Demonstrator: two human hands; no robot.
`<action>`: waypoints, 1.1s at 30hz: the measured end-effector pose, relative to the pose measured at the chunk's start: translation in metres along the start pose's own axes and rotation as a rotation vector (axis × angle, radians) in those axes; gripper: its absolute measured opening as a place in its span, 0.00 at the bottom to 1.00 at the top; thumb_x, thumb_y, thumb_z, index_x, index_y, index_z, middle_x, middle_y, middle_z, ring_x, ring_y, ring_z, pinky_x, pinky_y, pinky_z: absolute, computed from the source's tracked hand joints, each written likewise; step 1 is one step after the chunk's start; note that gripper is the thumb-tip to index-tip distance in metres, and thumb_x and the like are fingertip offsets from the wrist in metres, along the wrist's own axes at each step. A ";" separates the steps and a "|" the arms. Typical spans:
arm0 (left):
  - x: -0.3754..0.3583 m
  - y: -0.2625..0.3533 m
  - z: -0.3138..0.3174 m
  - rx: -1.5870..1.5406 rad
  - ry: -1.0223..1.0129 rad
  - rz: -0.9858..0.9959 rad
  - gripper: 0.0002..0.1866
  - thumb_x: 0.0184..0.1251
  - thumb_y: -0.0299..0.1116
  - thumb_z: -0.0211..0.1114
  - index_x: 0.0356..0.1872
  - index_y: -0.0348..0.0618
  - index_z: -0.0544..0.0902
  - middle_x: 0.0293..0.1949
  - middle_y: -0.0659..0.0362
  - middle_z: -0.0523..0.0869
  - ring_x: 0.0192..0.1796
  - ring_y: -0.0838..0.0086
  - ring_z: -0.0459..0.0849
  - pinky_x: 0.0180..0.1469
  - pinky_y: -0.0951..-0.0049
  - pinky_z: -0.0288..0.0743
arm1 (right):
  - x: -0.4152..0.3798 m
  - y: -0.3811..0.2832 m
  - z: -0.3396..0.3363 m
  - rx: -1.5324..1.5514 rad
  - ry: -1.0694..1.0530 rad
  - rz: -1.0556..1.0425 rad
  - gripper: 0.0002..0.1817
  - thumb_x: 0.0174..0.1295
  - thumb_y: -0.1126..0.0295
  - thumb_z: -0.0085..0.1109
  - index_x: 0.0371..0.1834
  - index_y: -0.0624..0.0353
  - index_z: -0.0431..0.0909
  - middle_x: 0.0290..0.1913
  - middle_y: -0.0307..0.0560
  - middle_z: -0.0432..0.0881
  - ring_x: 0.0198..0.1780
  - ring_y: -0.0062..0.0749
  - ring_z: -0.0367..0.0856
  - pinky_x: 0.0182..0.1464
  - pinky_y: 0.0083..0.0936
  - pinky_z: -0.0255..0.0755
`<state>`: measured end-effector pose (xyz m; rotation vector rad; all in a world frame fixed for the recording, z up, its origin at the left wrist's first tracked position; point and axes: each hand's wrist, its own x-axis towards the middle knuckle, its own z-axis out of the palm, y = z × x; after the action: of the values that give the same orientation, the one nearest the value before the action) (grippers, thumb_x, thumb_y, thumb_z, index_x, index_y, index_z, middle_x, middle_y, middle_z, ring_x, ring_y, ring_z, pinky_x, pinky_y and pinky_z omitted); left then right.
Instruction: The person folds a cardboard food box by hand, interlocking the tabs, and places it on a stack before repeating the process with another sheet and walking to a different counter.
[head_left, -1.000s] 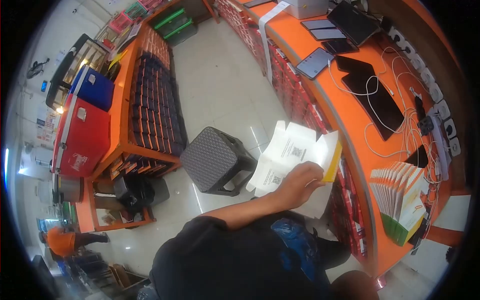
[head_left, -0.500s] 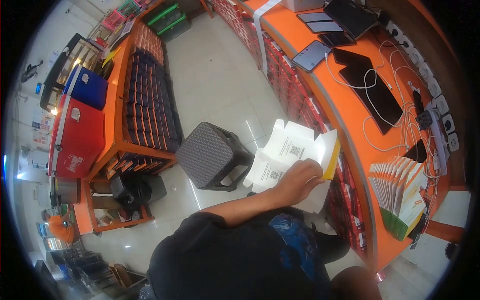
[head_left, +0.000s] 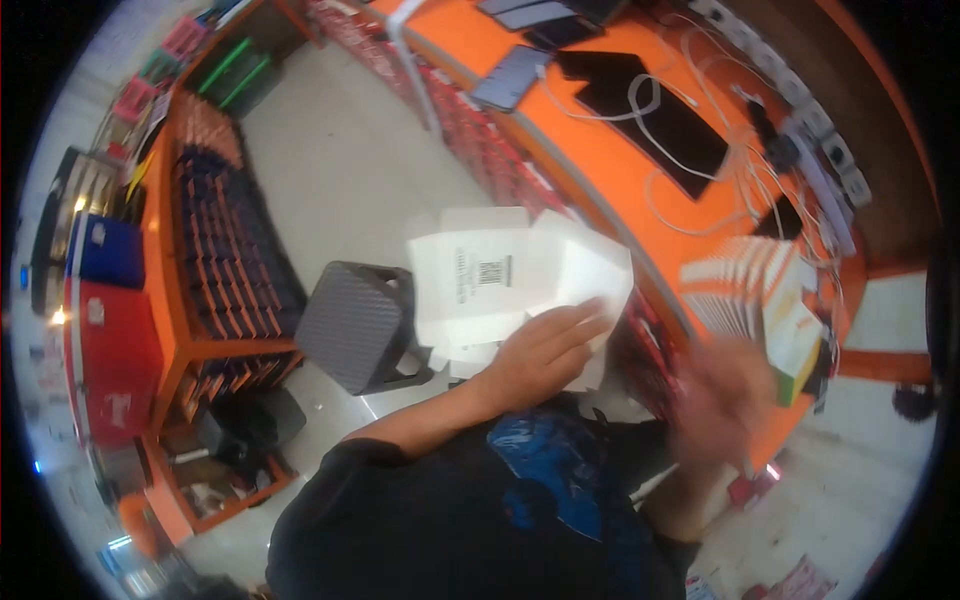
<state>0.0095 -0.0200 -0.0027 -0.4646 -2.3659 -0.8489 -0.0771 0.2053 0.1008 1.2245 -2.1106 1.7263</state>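
An unfolded cardboard box (head_left: 470,270), white inside with a printed code and small text, spreads out in front of my body. My left hand (head_left: 550,355) reaches across it, fingers pressed together and slightly bent on the white card; the thumb is hidden. My right hand (head_left: 725,400), smeared by motion, is off to the right of the box near the counter's edge. Its fingers cannot be made out. Just beyond it, a row of folded white-and-orange cartons (head_left: 745,285) stands on the orange counter (head_left: 560,140).
Phones and tablets, among them a dark tablet (head_left: 650,120), lie on the counter among white cables (head_left: 745,190). A grey plastic stool (head_left: 350,325) stands on the floor to the left. Farther left are shelves of dark boxes (head_left: 230,240) and a red cooler (head_left: 115,360).
My right hand has come into view at the lower right. The unfolded box has turned, showing its white inside more squarely, with my left hand lying farther across it. The view has shifted.
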 end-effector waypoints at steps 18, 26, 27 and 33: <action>0.019 -0.006 -0.008 -1.224 0.106 -1.033 0.16 0.92 0.39 0.56 0.59 0.35 0.82 0.52 0.55 0.90 0.52 0.72 0.88 0.56 0.67 0.83 | -0.025 0.057 0.064 -0.273 -0.057 -0.283 0.08 0.61 0.78 0.74 0.43 0.61 0.88 0.62 0.62 0.90 0.58 0.55 0.94 0.48 0.36 0.92; 0.040 0.009 -0.021 -1.374 0.211 -1.023 0.16 0.89 0.35 0.59 0.64 0.35 0.83 0.56 0.53 0.92 0.55 0.67 0.92 0.55 0.62 0.87 | -0.034 0.046 0.054 -0.386 -0.014 -0.199 0.17 0.52 0.79 0.76 0.46 0.54 0.93 0.45 0.44 0.81 0.53 0.48 0.90 0.49 0.34 0.89; 0.042 0.013 -0.020 -1.324 0.250 -1.016 0.16 0.89 0.35 0.59 0.66 0.35 0.83 0.59 0.52 0.92 0.57 0.66 0.92 0.57 0.61 0.87 | -0.031 0.045 0.053 -0.452 -0.037 -0.228 0.17 0.50 0.79 0.76 0.46 0.55 0.93 0.45 0.44 0.81 0.52 0.46 0.89 0.48 0.34 0.88; 0.037 0.015 -0.022 -1.371 0.255 -0.986 0.18 0.89 0.34 0.60 0.70 0.38 0.81 0.64 0.52 0.90 0.63 0.65 0.91 0.64 0.53 0.87 | -0.028 0.041 0.051 -0.479 -0.049 -0.198 0.18 0.49 0.78 0.76 0.46 0.56 0.93 0.44 0.44 0.81 0.51 0.43 0.87 0.48 0.36 0.86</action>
<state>-0.0033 -0.0187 0.0410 0.4041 -1.3225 -2.7186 -0.0677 0.1745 0.0376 1.2782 -2.1654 1.0359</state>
